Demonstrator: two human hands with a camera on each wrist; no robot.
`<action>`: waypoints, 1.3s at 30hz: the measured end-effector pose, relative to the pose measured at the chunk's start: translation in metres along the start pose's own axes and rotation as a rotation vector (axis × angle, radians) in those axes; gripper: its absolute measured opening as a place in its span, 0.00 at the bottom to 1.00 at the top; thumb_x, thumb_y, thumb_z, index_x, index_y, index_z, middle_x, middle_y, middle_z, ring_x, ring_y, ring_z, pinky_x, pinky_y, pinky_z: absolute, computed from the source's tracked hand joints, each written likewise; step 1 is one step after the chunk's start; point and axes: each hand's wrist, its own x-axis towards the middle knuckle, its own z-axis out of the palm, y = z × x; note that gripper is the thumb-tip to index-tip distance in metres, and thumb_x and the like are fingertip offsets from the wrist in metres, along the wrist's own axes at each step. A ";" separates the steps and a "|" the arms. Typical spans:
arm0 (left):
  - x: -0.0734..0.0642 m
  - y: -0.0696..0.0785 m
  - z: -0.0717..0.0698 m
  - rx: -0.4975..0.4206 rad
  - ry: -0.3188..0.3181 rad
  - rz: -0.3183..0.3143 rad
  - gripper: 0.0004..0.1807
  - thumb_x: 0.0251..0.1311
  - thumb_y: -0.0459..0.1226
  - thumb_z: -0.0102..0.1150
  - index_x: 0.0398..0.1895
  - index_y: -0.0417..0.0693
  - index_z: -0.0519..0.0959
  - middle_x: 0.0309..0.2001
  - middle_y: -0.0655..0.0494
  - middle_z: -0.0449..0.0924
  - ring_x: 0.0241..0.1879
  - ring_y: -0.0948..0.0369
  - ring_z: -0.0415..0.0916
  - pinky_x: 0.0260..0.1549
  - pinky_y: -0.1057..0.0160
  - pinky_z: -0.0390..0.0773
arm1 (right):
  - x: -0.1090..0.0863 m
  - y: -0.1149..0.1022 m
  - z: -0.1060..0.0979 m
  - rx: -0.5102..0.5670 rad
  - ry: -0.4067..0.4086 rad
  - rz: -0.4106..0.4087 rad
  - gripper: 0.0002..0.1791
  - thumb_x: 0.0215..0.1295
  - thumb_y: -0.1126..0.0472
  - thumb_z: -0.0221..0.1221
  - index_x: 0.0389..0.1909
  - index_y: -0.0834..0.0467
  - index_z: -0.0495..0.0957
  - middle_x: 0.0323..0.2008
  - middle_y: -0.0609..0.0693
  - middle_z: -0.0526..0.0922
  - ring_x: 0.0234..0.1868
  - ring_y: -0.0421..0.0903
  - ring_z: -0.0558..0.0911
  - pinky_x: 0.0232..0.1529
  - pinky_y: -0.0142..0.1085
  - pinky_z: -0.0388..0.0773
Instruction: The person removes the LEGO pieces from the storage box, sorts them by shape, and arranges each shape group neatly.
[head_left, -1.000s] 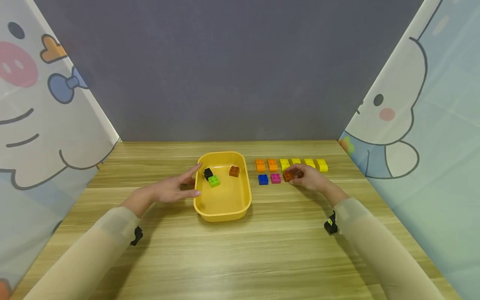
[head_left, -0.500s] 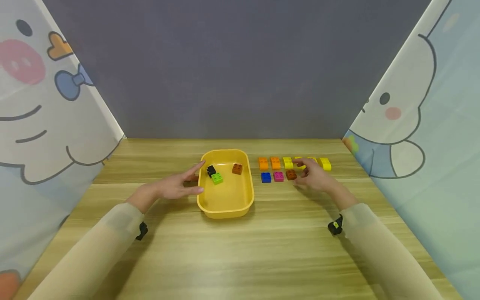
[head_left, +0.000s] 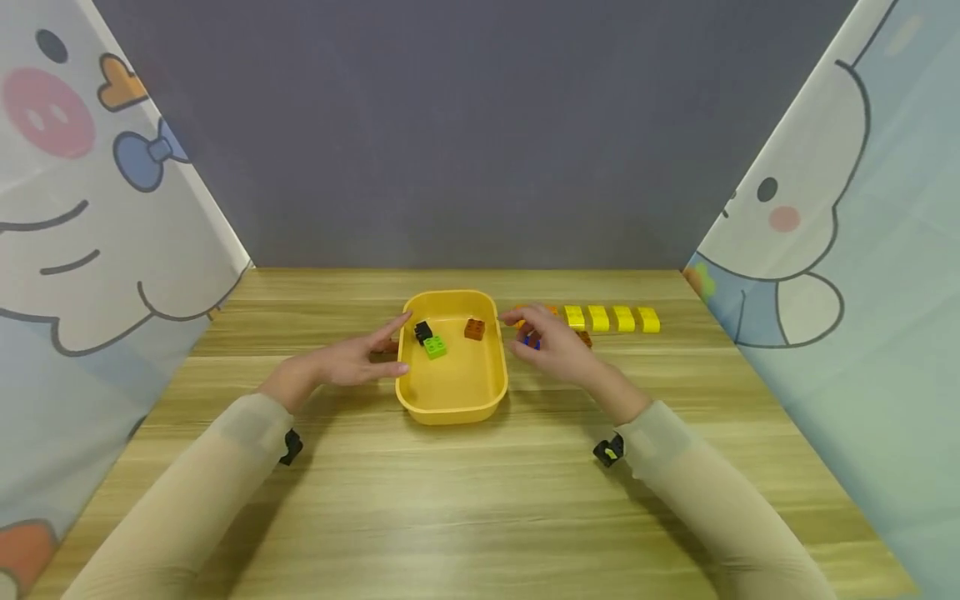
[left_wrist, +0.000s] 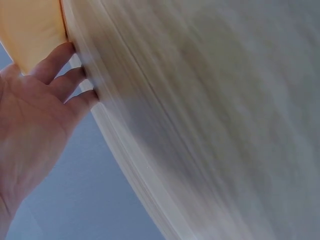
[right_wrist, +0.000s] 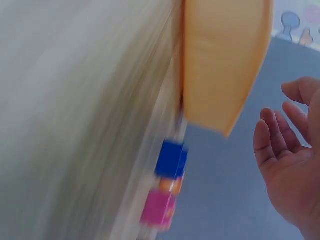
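Observation:
A yellow tray stands on the wooden table with a black brick, a lime green brick and a brown brick inside. At its left side my left hand touches the wall with fingers spread. My right hand is empty, its fingers loosely bent, just off the tray's right rim. Beneath it are a blue brick and a pink brick, seen plainly only in the right wrist view. Another brown brick shows partly behind that hand.
Several yellow bricks line up at the back right. Orange bricks at the row's left end are mostly covered by the right hand. A grey panel rises behind the table, with cartoon-printed cloths at both sides.
My right hand has let go of the brown brick, left it beside the pink one, and moved left toward the tray, empty. The left hand has stayed at the tray's side.

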 end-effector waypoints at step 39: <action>-0.002 0.003 0.003 0.009 0.010 -0.014 0.55 0.76 0.68 0.55 0.92 0.73 0.31 0.84 0.34 0.63 0.82 0.31 0.61 0.78 0.22 0.57 | 0.089 -0.015 0.078 -0.448 -0.338 0.026 0.21 0.81 0.51 0.64 0.71 0.41 0.82 0.74 0.45 0.80 0.70 0.48 0.82 0.74 0.50 0.80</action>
